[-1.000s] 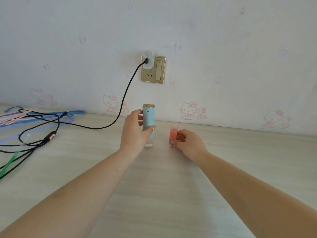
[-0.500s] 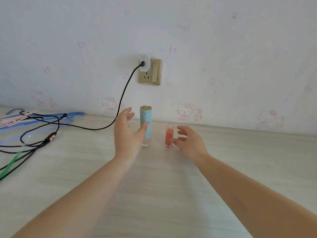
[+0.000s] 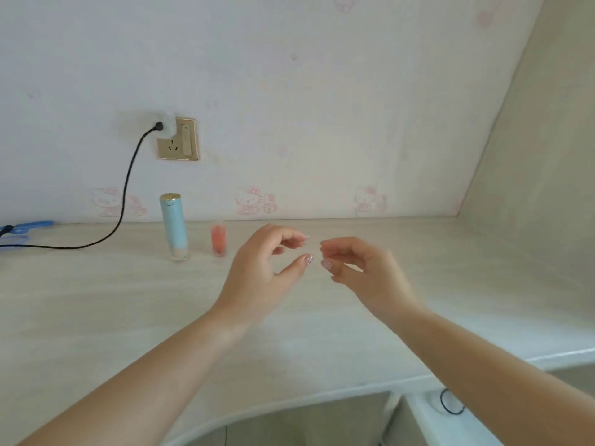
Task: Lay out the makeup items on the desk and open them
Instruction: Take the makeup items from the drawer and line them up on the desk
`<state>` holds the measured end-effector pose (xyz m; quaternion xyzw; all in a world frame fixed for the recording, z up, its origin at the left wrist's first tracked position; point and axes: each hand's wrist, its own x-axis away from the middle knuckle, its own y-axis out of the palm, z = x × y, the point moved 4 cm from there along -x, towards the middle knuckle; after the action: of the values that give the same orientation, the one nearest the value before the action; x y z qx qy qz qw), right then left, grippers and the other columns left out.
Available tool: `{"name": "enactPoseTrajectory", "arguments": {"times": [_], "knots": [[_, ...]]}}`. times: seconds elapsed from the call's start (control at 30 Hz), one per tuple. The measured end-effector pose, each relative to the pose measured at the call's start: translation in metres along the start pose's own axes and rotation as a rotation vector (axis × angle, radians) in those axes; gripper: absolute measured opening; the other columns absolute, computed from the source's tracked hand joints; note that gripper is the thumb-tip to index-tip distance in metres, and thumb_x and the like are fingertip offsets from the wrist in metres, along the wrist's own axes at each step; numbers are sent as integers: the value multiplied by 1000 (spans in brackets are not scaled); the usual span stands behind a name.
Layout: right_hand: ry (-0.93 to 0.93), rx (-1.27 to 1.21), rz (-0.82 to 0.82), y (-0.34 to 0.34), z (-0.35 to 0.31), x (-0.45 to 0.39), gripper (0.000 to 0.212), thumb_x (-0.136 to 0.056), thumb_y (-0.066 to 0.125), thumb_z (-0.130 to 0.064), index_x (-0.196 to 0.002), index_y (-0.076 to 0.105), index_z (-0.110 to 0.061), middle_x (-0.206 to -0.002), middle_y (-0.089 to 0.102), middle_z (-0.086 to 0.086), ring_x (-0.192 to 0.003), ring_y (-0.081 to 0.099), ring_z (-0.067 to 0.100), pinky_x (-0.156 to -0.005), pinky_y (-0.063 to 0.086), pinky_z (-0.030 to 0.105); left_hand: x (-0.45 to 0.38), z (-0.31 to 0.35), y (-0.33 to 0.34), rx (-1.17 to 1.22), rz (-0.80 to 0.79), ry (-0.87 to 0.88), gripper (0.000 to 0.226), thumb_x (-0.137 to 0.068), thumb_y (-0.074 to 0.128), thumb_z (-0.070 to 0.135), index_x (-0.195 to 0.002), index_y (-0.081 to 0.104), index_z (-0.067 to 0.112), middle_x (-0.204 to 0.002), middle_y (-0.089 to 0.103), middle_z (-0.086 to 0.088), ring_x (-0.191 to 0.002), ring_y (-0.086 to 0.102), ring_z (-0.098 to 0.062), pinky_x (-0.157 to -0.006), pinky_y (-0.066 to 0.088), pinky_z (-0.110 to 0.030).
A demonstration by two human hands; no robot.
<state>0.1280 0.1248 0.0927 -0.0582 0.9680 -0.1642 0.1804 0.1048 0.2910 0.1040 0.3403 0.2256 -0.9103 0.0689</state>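
A light blue tube with a gold cap [image 3: 174, 225] stands upright on the pale wooden desk [image 3: 96, 310] near the wall. Just right of it stands a small clear bottle of pink-orange liquid [image 3: 219, 240], also upright. My left hand [image 3: 264, 272] and my right hand [image 3: 360, 272] hover above the desk to the right of both items, fingertips nearly meeting, fingers loosely curled and holding nothing. Neither hand touches an item.
A black cable [image 3: 125, 201] runs from a plug at the gold wall socket [image 3: 178, 140] down across the desk to the left. Blue hangers [image 3: 22, 230] lie at the far left. The desk's front edge curves at bottom right, where a black hair tie [image 3: 450, 405] lies on a lower surface.
Both hands let go of the blue tube and the pink bottle and drew away to the right, coming together over the desk. The view has swung right.
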Motion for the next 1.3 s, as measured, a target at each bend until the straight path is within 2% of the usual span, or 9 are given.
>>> {"name": "enactPoseTrajectory", "arguments": {"times": [0.13, 0.33, 0.47, 0.57, 0.7, 0.8, 0.97, 1.1, 1.3], "knots": [[44, 117, 89, -72, 9, 61, 18, -81, 71, -19, -95, 68, -31, -91, 71, -21, -93, 64, -6, -91, 53, 32, 23, 46, 67, 91, -170, 84, 20, -77, 68, 24, -94, 61, 32, -95, 63, 16, -96, 60, -3, -84, 47, -17], [132, 252, 222, -169, 26, 143, 23, -81, 71, -21, -90, 63, -41, -94, 69, -22, -95, 63, -9, -91, 49, 24, 58, 101, 160, 211, -381, 106, 23, -81, 71, 16, -100, 62, 24, -99, 63, 14, -99, 59, -2, -86, 48, -21], [194, 339, 271, -219, 46, 190, 30, -80, 72, -16, -87, 61, -43, -93, 68, -22, -91, 64, -7, -90, 47, 17, 84, 121, 209, 245, -503, 104, 23, -81, 71, 14, -99, 62, 24, -100, 62, 15, -99, 58, -1, -86, 46, -18], [261, 413, 267, -241, 69, 216, 26, -79, 72, -12, -90, 65, -35, -94, 67, -19, -92, 64, 0, -88, 45, 16, 105, 128, 240, 213, -600, 125, 21, -81, 70, 14, -99, 64, 23, -98, 63, 13, -97, 56, -2, -83, 44, -12], [357, 583, 131, -249, 109, 236, 24, -81, 70, -14, -104, 69, -22, -100, 66, -11, -92, 62, 0, -85, 45, 9, 124, 118, 279, 112, -752, 41, 20, -81, 69, 15, -99, 65, 22, -99, 66, 9, -92, 58, -2, -78, 41, -7], [435, 696, -78, -248, 140, 245, 29, -83, 69, -22, -112, 66, -23, -110, 67, -9, -99, 61, 2, -92, 49, 23, 138, 98, 306, -37, -890, -52, 22, -81, 69, 20, -101, 63, 23, -100, 64, 9, -93, 61, -7, -81, 46, -18], [450, 880, -431, -238, 171, 247, 31, -87, 62, -23, -117, 63, -25, -116, 63, -6, -106, 59, 12, -90, 46, 28, 161, 59, 336, -241, -1102, -264, 31, -77, 73, 28, -105, 62, 23, -103, 65, 7, -94, 62, -12, -91, 50, -31], [362, 1115, -661, -229, 190, 238, 34, -92, 54, -23, -125, 56, -25, -126, 56, -4, -115, 52, 17, -89, 41, 30, 171, 46, 353, -363, -1185, -298, 31, -79, 71, 31, -108, 63, 24, -107, 65, 8, -98, 61, -12, -88, 48, -28], [260, 1228, -830, -221, 213, 223, 33, -91, 53, -24, -125, 57, -25, -126, 55, -1, -115, 52, 21, -88, 45, 35, 174, 48, 380, -493, -1201, -268, 30, -80, 68, 37, -109, 64, 28, -112, 66, 8, -105, 59, -16, -81, 45, -26]]}}
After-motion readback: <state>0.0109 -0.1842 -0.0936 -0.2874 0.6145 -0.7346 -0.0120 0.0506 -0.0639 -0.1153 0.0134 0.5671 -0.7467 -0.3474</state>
